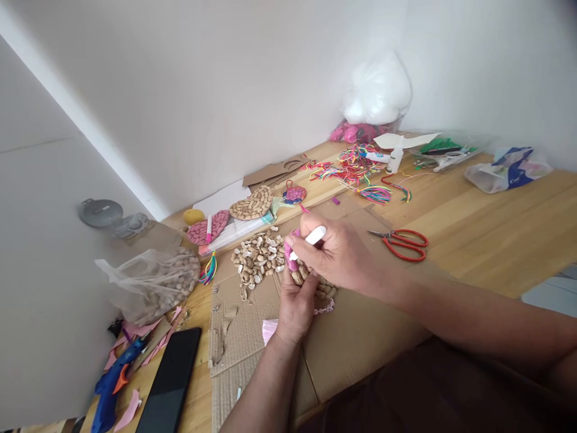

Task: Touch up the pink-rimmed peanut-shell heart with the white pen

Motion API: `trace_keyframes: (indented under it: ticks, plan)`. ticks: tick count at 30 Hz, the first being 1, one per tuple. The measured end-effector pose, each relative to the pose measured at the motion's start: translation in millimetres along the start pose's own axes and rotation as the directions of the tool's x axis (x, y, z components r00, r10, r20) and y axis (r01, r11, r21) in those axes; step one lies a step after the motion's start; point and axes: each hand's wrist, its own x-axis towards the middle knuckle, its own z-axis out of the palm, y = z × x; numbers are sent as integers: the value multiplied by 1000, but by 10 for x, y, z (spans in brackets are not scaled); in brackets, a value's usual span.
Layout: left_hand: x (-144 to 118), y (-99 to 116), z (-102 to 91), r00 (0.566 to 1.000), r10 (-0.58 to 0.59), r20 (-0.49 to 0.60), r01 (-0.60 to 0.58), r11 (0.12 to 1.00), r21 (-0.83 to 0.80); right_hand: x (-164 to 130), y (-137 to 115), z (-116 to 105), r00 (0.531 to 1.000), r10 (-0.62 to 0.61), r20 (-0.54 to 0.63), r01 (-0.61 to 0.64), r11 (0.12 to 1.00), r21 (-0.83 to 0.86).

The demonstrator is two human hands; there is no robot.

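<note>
My right hand (345, 252) is closed round a white marker pen (315, 235), whose lower end meets the craft piece. That peanut-shell craft piece (325, 290) is gripped by my left hand (295, 307), fingers closed on its near side. Its shells are tan, apart from a purplish-pink stretch (290, 255) at the upper left. Pink tassel strands (270, 329) lie beside my left wrist. Part of the piece is hidden behind my hands. Just beyond them, loose peanut shells (259, 255) are heaped on a cardboard sheet (360, 337).
Red-handled scissors (406, 243) lie to the right. A phone (171, 379) and a blue glue gun (112, 379) are at the left, near a bag of peanuts (157, 288). Farther back are finished shell pieces (251, 203), coloured threads (356, 165) and a small bottle (395, 157).
</note>
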Motion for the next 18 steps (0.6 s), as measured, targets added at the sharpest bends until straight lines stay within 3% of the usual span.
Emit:
trace_keyframes:
  ticks: [4,8,15,18]
  plan:
    - [-3,3,13,1000,-3,-9,3,1000,-19,73,-86,-42,997,78,29,-76,994,-75]
    - [-3,4,15,1000,-6,-17,6,1000,-2,121,-90,-44,999,46,23,-43,993,-109]
    - [14,-8,7,1000,8,-1,-8,1000,-22,97,49,-37,999,37,-41,-38,999,-34]
    - [12,-7,3,1000,3,2,-3,1000,-30,84,31,-48,999,42,-12,-42,999,-9]
